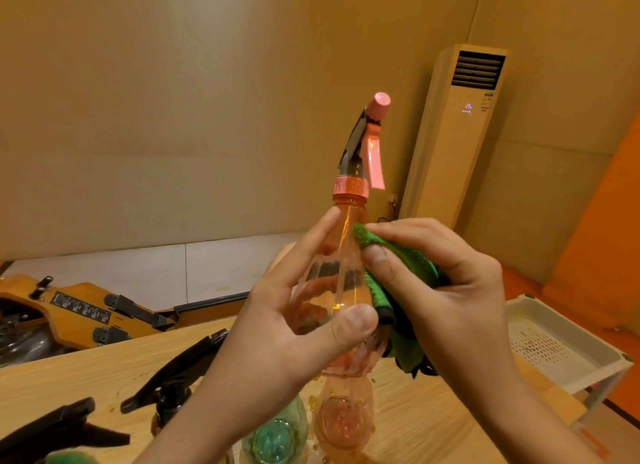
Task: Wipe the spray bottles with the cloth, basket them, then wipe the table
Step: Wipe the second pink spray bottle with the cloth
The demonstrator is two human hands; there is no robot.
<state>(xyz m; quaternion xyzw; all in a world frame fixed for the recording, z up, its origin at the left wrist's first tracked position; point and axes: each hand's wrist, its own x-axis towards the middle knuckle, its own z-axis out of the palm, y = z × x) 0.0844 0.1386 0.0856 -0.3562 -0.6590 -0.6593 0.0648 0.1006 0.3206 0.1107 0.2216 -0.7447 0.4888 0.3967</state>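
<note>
While it is held off the wooden table (pixel 69 377), pink spray bottle (pixel 346 218): upright in mid-air, clear pink body, pink nozzle cap and trigger on a grey head; its lower body is covered by both hands.
Left hand (pixel 294 325): wrapped round the pink spray bottle's belly, thumb across the front, fingers behind and seen only blurred through the plastic.
Right hand (pixel 450 290): on the pink spray bottle's right side, fingers and thumb curled round the green cloth (pixel 398 266), pressing it against the shoulder.
Green cloth: bunched, mostly buried in the palm; a dark edge and a loose corner hang beside the bottle's base.
White basket (pixel 530 311): right of the pink spray bottle and lower, perforated floor, far corner cut by the frame.
Second pinkish bottle (pixel 343 418): directly under the pink spray bottle; whether it stands or lies is hard to tell.
Teal bottle (pixel 280 436): just left of that one, partly behind the left wrist.
Black trigger sprayer (pixel 173 370): lower left of the pink spray bottle, its body hidden by the left forearm.
Another black sprayer head (pixel 52 425): further left, cut by the bottom edge.
Droplets: scattered on the table below the pink spray bottle.
Standing air conditioner (pixel 460 134): behind the pink spray bottle to the right, display too small to read.
</note>
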